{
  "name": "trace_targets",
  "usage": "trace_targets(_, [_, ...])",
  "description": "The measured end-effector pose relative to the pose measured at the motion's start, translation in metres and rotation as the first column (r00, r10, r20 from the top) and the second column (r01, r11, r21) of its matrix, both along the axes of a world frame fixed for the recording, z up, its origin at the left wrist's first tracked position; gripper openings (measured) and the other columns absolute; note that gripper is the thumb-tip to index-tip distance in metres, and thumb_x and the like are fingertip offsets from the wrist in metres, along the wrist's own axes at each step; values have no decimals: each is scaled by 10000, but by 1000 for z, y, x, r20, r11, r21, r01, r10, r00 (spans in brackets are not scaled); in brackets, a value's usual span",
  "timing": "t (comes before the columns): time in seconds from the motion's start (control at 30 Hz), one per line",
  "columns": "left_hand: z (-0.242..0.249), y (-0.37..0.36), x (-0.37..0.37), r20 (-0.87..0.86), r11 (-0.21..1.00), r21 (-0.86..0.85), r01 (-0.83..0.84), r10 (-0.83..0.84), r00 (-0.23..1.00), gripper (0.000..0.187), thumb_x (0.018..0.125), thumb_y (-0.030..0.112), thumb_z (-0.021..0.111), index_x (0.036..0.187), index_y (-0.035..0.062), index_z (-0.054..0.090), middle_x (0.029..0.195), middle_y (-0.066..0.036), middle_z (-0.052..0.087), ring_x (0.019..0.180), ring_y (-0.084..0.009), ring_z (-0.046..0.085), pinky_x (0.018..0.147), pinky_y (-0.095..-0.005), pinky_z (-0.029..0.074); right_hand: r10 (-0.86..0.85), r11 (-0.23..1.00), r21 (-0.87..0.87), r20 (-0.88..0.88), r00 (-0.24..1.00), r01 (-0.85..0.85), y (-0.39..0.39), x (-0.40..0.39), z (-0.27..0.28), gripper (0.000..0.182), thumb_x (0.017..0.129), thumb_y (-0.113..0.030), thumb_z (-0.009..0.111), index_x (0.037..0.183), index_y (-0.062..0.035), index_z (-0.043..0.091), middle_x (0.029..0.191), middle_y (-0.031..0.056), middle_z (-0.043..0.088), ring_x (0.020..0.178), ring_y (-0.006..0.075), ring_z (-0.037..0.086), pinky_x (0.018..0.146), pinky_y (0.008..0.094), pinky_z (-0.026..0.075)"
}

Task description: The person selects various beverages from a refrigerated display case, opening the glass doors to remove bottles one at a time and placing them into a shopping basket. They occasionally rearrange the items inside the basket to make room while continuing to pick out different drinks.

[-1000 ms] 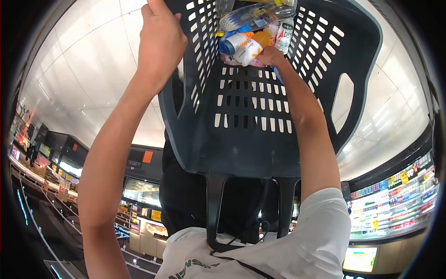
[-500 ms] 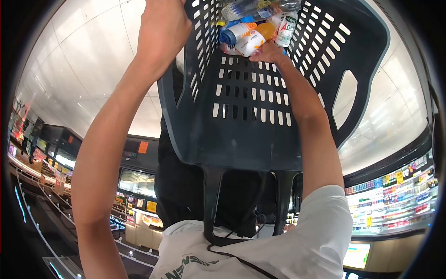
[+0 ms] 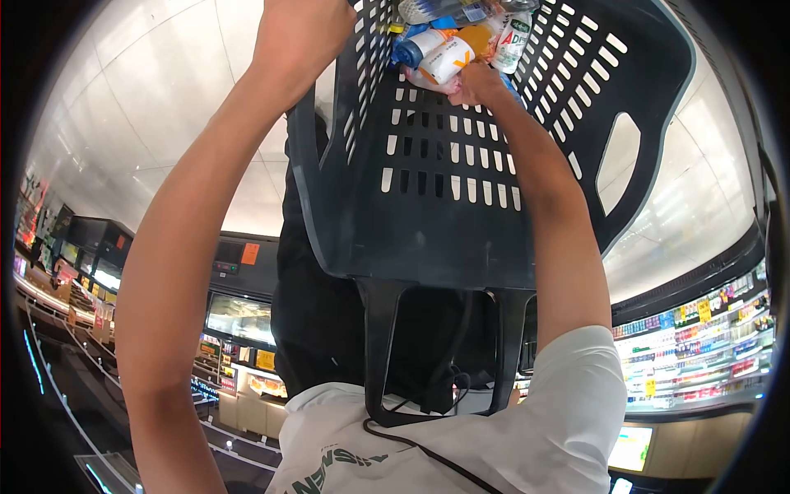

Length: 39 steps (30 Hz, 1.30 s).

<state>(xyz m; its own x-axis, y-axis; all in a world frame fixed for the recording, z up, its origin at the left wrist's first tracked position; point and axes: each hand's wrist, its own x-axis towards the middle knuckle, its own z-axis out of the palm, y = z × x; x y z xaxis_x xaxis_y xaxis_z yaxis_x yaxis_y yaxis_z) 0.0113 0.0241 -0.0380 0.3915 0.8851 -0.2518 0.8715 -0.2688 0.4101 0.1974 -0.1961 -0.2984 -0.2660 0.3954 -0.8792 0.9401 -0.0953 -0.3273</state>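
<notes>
A dark grey shopping basket (image 3: 428,247) with slotted walls fills the upper middle. My left hand (image 3: 306,37) is closed on its left rim, with the fingertips mostly hidden. Inside the basket, my right hand (image 3: 477,84) has its fingers curled together by a pinkish plastic package (image 3: 434,82); what they hold is hidden. Just above this hand lies a white and orange bottle (image 3: 447,60), with a blue-capped bottle (image 3: 414,48) to its left. A white can-like container with green and red print (image 3: 512,43) rests to the right. Clear bottles (image 3: 432,8) lie farther in.
Lit shelves of colourful goods (image 3: 699,346) stand at lower right, above a bright screen (image 3: 632,449). Dark counters and a glass-fronted display (image 3: 240,319) are at lower left. A black bag-like shape (image 3: 428,346) shows behind the basket's handle (image 3: 380,354).
My right hand has curled in more, and more of the pinkish package shows beside it. The basket and my left hand have shifted slightly up and to the right in view.
</notes>
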Motion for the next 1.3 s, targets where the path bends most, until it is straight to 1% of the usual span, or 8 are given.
trace_targets(0.4, [1, -3, 3, -40, 994, -79, -74, 71, 997, 877, 887, -48, 560, 1552, -56, -12, 1231, -436, 475, 1030, -533, 592, 901, -521, 500, -326, 883, 265, -248, 912, 388, 90, 78, 73, 649, 622, -554, 791, 947, 7, 753, 875, 177, 747, 852, 284, 733, 818, 378, 562])
trace_targets(0.53, [2, 0, 2, -41, 995, -70, -69, 66, 997, 867, 890, -46, 551, 1550, -58, -11, 1236, -434, 475, 1032, -534, 594, 906, -527, 499, -820, 141, -155, -571, 27, 978, 121, 68, 105, 484, 788, -156, 860, 1200, 5, 662, 1076, 69, 747, 949, 176, 704, 801, 390, 571])
trace_targets(0.57, [3, -2, 4, -43, 995, -75, -71, 68, 997, 861, 892, -46, 547, 1549, -59, -10, 1237, -434, 474, 1035, -535, 594, 908, -529, 499, -711, 220, -192, -703, 22, 956, 118, 74, 93, 432, 891, -238, 788, 1259, -59, 650, 1109, 58, 733, 892, 196, 698, 753, 397, 564])
trace_targets(0.67, [5, 0, 4, -26, 987, -129, -97, 94, 995, 846, 898, -43, 536, 1554, -47, 1, 1238, -431, 474, 1046, -538, 590, 910, -532, 499, -730, 648, 230, -83, 678, 726, 91, 71, 91, 532, 705, -489, 810, 933, -13, 743, 880, 150, 744, 821, 249, 731, 770, 382, 566])
trace_targets(0.8, [9, 0, 5, -43, 980, -149, -131, 126, 991, 840, 907, -43, 529, 1561, -25, 2, 1263, -419, 465, 1084, -542, 571, 945, -532, 483, -229, 930, -298, -5, 973, 218, 38, 21, 43, 247, 724, -185, 624, 761, 36, 730, 738, 183, 721, 668, 271, 732, 716, 348, 571])
trace_targets(1.03, [17, -5, 12, -4, 990, -82, -111, 111, 994, 818, 912, -67, 507, 1555, -33, 2, 1293, -409, 454, 1122, -535, 556, 984, -523, 462, 15, 852, 502, -305, 952, 148, -25, -70, -35, 355, 888, -140, 561, 1202, 10, 634, 1285, 195, 629, 1031, 330, 686, 900, 426, 555])
trace_targets(1.17, [10, -4, 8, -35, 994, -75, -80, 77, 996, 802, 907, -71, 510, 1539, -61, 16, 1271, -416, 478, 1104, -529, 569, 973, -509, 472, 229, 929, 254, 172, 958, -268, -16, -103, -58, 393, 945, -143, 537, 1316, -16, 561, 1359, 210, 577, 1096, 310, 687, 876, 428, 570])
trace_targets(1.3, [5, -7, 5, -5, 999, -13, -44, 44, 999, 787, 896, -63, 529, 1523, -93, 55, 1207, -420, 530, 1086, -519, 585, 963, -497, 476, 13, 993, 117, 169, 986, -33, -9, -111, -60, 343, 979, -169, 510, 1282, -31, 596, 1288, 156, 644, 1049, 280, 716, 834, 423, 582])
